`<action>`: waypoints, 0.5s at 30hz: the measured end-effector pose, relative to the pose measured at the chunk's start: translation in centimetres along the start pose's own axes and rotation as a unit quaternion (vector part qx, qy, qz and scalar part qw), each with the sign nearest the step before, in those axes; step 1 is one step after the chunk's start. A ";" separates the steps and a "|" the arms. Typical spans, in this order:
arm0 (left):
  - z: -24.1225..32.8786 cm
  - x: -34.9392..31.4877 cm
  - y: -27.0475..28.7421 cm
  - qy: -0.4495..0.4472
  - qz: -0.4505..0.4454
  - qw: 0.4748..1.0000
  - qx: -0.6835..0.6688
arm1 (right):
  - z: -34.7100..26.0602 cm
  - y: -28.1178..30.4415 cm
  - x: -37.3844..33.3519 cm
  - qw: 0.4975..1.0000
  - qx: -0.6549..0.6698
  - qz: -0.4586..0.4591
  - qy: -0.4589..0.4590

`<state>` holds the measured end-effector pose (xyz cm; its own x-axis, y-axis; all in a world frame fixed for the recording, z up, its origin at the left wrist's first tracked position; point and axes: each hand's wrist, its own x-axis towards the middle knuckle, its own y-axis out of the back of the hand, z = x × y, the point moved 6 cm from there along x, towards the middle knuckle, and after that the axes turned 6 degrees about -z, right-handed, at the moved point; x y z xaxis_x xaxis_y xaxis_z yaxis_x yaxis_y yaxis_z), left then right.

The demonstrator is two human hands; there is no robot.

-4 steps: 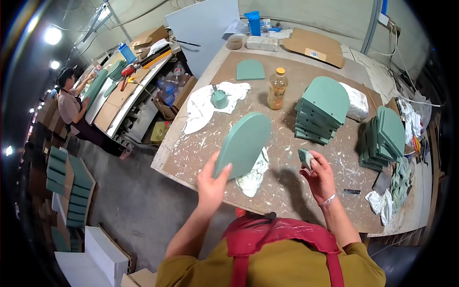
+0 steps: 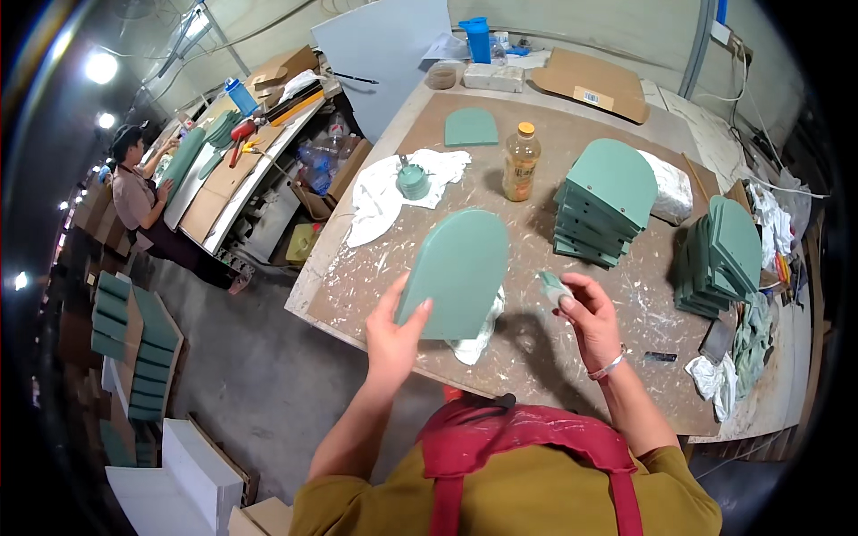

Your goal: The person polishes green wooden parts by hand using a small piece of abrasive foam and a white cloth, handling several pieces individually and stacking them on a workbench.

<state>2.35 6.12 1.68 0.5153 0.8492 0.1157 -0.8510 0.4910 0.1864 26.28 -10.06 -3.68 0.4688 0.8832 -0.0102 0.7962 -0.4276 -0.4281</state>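
My left hand (image 2: 393,344) grips the lower left edge of a green round-topped board (image 2: 458,272), holding it tilted up above the worktable. My right hand (image 2: 592,323), a band at its wrist, pinches a small pale pad stained green (image 2: 553,287) just right of the board, not touching it. Behind the board's lower end lies a crumpled white cloth (image 2: 480,342), partly hidden. A small green container (image 2: 413,182) with something upright in it stands on another white cloth (image 2: 374,204). To the right rises a stack of similar green boards (image 2: 609,189).
A bottle with a yellow cap (image 2: 521,163) stands mid-table, and a single green board (image 2: 471,127) lies farther back. A second board stack (image 2: 722,250) and rags (image 2: 713,380) occupy the right side. At far left, another person (image 2: 136,192) works at a separate bench.
The board has turned so its broad face shows more toward me. My right hand has brought the pad slightly left, nearer the board.
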 end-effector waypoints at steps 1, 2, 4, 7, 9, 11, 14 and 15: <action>-0.6 -0.1 -0.3 0.020 -0.003 1.000 -0.021 | -0.7 -0.7 0.2 0.999 -0.037 -0.012 0.020; -0.9 -0.2 -0.5 0.030 -0.007 0.998 -0.060 | -1.5 -1.5 0.2 0.996 -0.084 -0.023 0.015; -1.5 -0.5 -1.0 0.049 -0.017 0.989 -0.139 | -2.8 -2.6 1.0 0.980 -0.166 -0.059 0.093; -2.2 -0.5 -1.1 0.071 -0.024 0.981 -0.180 | -3.7 -3.2 2.4 0.979 -0.157 -0.074 0.103; -2.0 -0.7 -1.4 0.078 -0.038 0.975 -0.205 | -3.8 -3.2 3.3 0.992 -0.087 -0.056 0.067; -2.3 -0.9 -1.7 0.092 -0.054 0.967 -0.231 | -4.3 -3.5 4.1 0.992 -0.084 -0.060 0.075; -3.7 -1.1 -1.9 0.126 -0.074 0.951 -0.274 | -4.2 -3.8 4.9 0.993 -0.065 -0.065 0.069; -4.2 -1.1 -1.9 0.139 -0.076 0.944 -0.289 | -4.0 -4.0 5.1 0.994 -0.056 -0.068 0.064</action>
<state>2.93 5.06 -2.93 0.6573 0.7397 -0.1443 -0.7244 0.5674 -0.3916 27.07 -4.59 1.62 0.3938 0.9053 0.1591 0.8894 -0.3316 -0.3145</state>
